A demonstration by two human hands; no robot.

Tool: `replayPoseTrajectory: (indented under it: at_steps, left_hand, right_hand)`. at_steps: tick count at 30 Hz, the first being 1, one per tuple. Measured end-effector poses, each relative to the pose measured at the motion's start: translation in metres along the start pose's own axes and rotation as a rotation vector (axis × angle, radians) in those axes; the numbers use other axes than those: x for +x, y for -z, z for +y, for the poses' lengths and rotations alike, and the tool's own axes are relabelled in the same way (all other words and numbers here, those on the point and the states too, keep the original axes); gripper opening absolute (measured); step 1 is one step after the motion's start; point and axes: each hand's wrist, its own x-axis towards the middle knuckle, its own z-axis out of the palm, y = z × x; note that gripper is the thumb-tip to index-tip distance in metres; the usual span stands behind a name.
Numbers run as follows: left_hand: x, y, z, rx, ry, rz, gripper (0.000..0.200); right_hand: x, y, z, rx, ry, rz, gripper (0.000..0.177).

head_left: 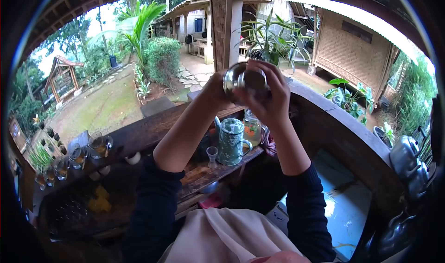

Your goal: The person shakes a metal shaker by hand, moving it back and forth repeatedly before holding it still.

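Raised in front of me, a shiny round metal container (235,81), like a shaker, is between my two hands. My left hand (216,90) closes around its left side, its fingers mostly behind the metal. From the right, my right hand (272,91) wraps over it with bent fingers. Below them on the wooden counter (197,182) stands a green-and-white speckled enamel pitcher (231,145) with a lid and handle. Beside it are a small clear plastic cup (212,155) and a glass jar (251,129) of pale liquid with orange bits.
Several glass cups (78,157) with brown contents line the counter's left edge. A yellow item (99,200) lies in the dark tray area. Metal kettles (408,159) stand far right, near the curved ledge (338,119). A wooden post (227,27) rises ahead.
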Motion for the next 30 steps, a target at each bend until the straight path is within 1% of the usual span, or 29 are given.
replayPoseTrajectory:
  at_steps: [1,2,3,4,5,6,7,9,10,11,12,13,14,15,17,18,19,21,22,23,24,25,26,27,28,29,30]
  left_hand:
    - [0.0,-0.003,0.001,-0.564,0.25,0.127,0.032]
    - [0.01,0.03,-0.038,0.272,0.109,0.045,0.033]
    - [-0.015,-0.018,0.028,0.367,-0.2,0.134,0.025]
    - [-0.022,-0.027,0.049,-0.08,-0.076,0.16,0.026]
    - [-0.025,-0.03,0.06,-0.533,0.057,0.177,0.027]
    - [-0.023,-0.031,0.067,-0.826,0.175,0.235,0.037]
    - [-0.032,-0.038,0.073,-0.66,-0.05,0.088,0.044]
    - [-0.037,-0.057,0.077,-0.563,-0.312,0.009,0.048]
    - [-0.035,-0.053,0.069,-0.525,-0.256,0.079,0.05]
    - [-0.025,-0.042,0.058,-0.568,-0.113,0.142,0.044]
    - [-0.012,-0.021,0.037,-0.887,-0.01,-0.083,0.041]
    - [-0.004,-0.001,0.012,-1.203,0.106,-0.309,0.039]
    - [0.003,0.001,-0.018,-0.623,-0.281,-0.063,0.038]
    - [0.0,0.001,-0.009,-0.785,0.107,0.218,0.036]
    - [-0.014,-0.002,0.002,-0.665,-0.028,0.095,0.034]
    - [-0.015,0.002,0.011,-0.939,0.173,0.147,0.031]
    - [-0.031,-0.012,0.061,-0.998,0.331,0.082,0.03]
    - [-0.048,-0.027,0.073,-0.829,0.16,0.157,0.03]
    - [-0.053,-0.033,0.084,-0.602,-0.075,0.045,0.032]
    - [-0.056,-0.039,0.084,-0.689,-0.183,0.054,0.031]
    - [-0.052,-0.028,0.076,-0.707,-0.004,0.149,0.031]
    - [-0.042,-0.008,0.063,-0.73,0.169,0.247,0.031]
    - [-0.032,0.008,0.056,-0.871,0.276,0.201,0.031]
    - [-0.03,0.024,0.047,-0.999,0.29,-0.052,0.032]
    - [-0.028,0.045,0.011,-0.363,-0.02,0.018,0.031]
    - [-0.027,0.056,-0.018,0.298,-0.29,0.086,0.031]
    - [-0.034,0.043,-0.005,0.291,-0.246,0.157,0.031]
  right_hand:
    - [0.004,-0.005,0.002,0.169,-0.224,-0.015,0.042]
    - [0.004,0.001,-0.005,0.232,-0.248,0.016,0.05]
    - [0.006,0.011,-0.022,0.16,-0.15,0.021,0.049]
    - [0.006,0.018,-0.029,0.101,0.079,0.039,0.048]
    - [0.003,0.022,-0.046,0.141,0.258,0.08,0.045]
    - [-0.003,0.036,-0.06,0.024,0.409,0.025,0.039]
    - [-0.004,0.034,-0.074,0.106,0.515,0.149,0.033]
    - [-0.017,-0.002,-0.051,0.47,0.982,0.447,0.036]
    - [-0.016,0.0,-0.044,0.466,0.982,0.455,0.036]
    - [-0.014,0.008,-0.035,0.226,0.761,0.3,0.036]
    - [-0.011,0.009,-0.026,-0.005,0.53,0.145,0.037]
    - [-0.009,-0.009,-0.013,0.072,0.354,0.164,0.044]
    - [0.001,-0.018,-0.015,0.165,0.052,0.086,0.046]
    - [0.006,-0.019,-0.016,0.301,-0.213,-0.002,0.05]
    - [0.008,-0.008,-0.029,0.162,-0.01,0.048,0.045]
    - [0.009,0.005,-0.045,0.105,0.157,-0.036,0.04]
    - [0.007,0.017,-0.063,0.047,0.322,-0.125,0.037]
    - [-0.001,0.018,-0.087,0.115,0.679,0.058,0.026]
    - [-0.003,0.012,-0.083,0.125,0.685,0.055,0.026]
    - [-0.009,0.004,-0.076,0.181,0.766,0.169,0.023]
    - [-0.016,-0.002,-0.072,0.24,0.838,0.281,0.019]
    - [-0.01,-0.003,-0.063,0.173,0.694,0.149,0.019]
    - [-0.006,-0.007,-0.045,0.056,0.579,-0.037,0.02]
    - [0.0,-0.026,-0.029,0.135,0.449,0.001,0.03]
    - [-0.002,-0.046,-0.018,0.227,0.17,0.018,0.045]
    - [0.003,-0.05,-0.021,0.3,-0.097,-0.056,0.051]
    - [0.003,-0.049,-0.024,0.354,-0.128,-0.003,0.051]
